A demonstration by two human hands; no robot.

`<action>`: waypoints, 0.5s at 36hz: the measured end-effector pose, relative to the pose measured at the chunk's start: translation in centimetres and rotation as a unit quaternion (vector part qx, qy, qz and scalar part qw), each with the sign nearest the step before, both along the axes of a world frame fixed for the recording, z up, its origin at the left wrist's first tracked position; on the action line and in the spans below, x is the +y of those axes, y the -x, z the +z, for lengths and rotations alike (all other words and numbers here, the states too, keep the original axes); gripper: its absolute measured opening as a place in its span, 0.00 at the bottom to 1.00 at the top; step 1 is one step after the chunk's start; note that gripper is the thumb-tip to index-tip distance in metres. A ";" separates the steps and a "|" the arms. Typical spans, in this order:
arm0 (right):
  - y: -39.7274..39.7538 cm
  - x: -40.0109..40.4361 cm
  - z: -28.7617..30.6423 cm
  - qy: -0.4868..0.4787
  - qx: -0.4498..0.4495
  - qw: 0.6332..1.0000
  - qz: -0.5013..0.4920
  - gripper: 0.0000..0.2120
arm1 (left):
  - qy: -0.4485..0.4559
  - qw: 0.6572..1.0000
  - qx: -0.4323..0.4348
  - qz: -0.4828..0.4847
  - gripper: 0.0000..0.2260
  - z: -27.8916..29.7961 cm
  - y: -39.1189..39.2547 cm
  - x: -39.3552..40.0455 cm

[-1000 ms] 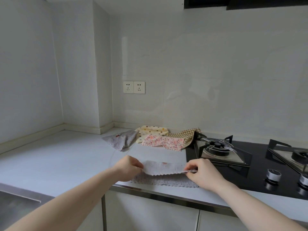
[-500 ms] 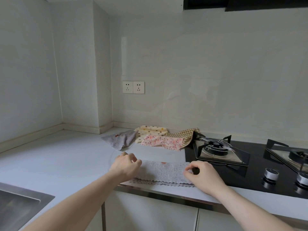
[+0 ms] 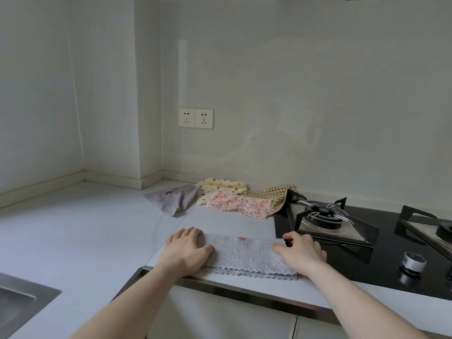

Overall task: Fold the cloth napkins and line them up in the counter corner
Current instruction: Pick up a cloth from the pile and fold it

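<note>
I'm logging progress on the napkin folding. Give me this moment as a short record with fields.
in work: grey dotted napkin, folded over, flat at the counter's front edge
left hand: flat on its left end
right hand: resting on its right end
waiting: grey napkin, cream dotted napkin, pink floral napkin, checked napkin, all unfolded by the back wall
beside: gas hob

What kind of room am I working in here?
Most likely a home kitchen: a gas hob is set into the white counter, a steel sink sits at the near left, and twin wall sockets sit above.
</note>
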State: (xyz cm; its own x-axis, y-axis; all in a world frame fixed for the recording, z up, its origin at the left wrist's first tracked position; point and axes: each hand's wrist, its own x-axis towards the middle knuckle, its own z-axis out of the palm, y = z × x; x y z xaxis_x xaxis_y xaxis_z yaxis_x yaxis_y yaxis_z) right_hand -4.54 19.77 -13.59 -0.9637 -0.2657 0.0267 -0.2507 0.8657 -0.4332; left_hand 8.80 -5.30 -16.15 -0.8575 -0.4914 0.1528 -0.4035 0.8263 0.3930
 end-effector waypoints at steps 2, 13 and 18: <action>0.0 -0.1 0.2 0.001 -0.007 1.000 -0.004 0.26 | -0.017 1.000 0.013 0.003 0.24 0.1 0.0 0.0; 0.3 0.3 3.9 0.113 -0.104 0.987 0.034 0.07 | -0.059 0.997 0.049 0.007 0.12 0.5 -0.7 0.1; -0.5 -0.9 6.4 0.176 -0.113 0.977 0.030 0.10 | -0.075 0.996 0.053 0.000 0.14 0.8 -1.1 0.2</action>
State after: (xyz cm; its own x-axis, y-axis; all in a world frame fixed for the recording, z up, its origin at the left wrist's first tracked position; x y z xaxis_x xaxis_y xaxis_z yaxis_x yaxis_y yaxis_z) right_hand -4.03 18.84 -7.21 -0.9383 -0.3350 -0.0855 -0.1596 0.6391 -0.7523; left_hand 9.94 -5.10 -15.38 -0.8400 -0.5157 0.1685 -0.3531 0.7554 0.5519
